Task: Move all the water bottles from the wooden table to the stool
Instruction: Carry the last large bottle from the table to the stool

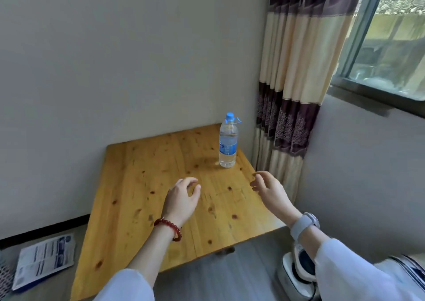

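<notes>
One clear water bottle [228,142] with a blue cap and blue label stands upright near the far right corner of the wooden table [147,199]. My left hand [184,197], with a red bead bracelet on the wrist, hovers over the table's middle, fingers loosely curled and holding nothing. My right hand [269,190], with a pale watch on the wrist, hovers over the table's right edge, fingers apart and holding nothing. Both hands are nearer to me than the bottle and do not touch it. No stool is in view.
The table stands against a plain wall, with a striped curtain [292,89] and a window [391,38] to the right. A printed sheet [44,260] lies on the floor at lower left. A white shoe [299,270] shows at lower right.
</notes>
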Motion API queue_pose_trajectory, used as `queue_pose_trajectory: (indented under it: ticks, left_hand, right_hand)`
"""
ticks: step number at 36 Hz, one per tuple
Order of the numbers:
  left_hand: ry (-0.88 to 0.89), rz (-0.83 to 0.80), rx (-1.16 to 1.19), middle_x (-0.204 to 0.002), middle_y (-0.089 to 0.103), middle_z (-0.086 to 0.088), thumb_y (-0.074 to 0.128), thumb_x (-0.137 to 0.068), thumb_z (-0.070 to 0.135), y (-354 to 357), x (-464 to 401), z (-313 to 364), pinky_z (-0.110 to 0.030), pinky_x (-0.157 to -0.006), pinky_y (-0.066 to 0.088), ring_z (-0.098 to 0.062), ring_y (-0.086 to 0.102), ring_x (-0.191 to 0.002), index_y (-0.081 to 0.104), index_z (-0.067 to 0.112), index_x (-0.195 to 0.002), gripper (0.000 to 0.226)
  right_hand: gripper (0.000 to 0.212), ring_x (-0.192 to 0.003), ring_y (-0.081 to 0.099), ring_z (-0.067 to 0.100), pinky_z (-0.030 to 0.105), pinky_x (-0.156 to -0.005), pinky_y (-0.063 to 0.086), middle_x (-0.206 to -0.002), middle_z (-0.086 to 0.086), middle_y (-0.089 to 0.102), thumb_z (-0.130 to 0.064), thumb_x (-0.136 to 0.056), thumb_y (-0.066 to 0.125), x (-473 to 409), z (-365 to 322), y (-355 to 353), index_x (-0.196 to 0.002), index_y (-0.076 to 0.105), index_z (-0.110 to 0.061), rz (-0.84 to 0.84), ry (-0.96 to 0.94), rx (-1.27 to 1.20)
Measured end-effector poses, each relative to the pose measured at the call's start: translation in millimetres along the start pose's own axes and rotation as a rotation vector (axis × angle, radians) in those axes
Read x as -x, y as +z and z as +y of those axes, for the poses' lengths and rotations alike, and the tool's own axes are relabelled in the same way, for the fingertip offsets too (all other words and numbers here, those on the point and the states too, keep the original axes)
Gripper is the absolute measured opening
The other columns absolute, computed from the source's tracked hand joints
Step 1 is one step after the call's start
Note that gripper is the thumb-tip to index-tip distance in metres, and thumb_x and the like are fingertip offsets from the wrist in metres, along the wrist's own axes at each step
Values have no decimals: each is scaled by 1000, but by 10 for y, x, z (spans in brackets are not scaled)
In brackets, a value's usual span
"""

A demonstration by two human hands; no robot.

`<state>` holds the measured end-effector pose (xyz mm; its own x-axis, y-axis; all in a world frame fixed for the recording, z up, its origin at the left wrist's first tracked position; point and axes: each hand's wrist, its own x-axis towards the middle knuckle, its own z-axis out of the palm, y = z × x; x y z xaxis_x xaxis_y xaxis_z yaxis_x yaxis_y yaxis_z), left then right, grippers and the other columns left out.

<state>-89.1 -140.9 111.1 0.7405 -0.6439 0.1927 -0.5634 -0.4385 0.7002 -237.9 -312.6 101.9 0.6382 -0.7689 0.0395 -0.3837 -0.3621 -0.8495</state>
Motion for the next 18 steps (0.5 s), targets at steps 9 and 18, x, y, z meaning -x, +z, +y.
queue_pose_trajectory:
  ticks: [9,18]
  left_hand:
    - [90,28,64,-113,58,-6,53,-89,21,562,-1982,58,-20,-77,38,-14,54,-93,61,12,-106,21]
    - [11,-58,96,-134,42,-8,55,-85,41,1414,-3634,430,-37,-102,35,-26,43,-120,49,14,-125,48]
  right_hand:
    - [27,-98,61,17,33,-88,46,-100,0,65,-29,-95,38,-1604,130,96,-115,54,-20,205,27,-132]
    - [27,-95,55,7,16,-79,39,-108,-3,60,-18,-94,44,-2576,417,158,-120,52,-19,220,119,-83]
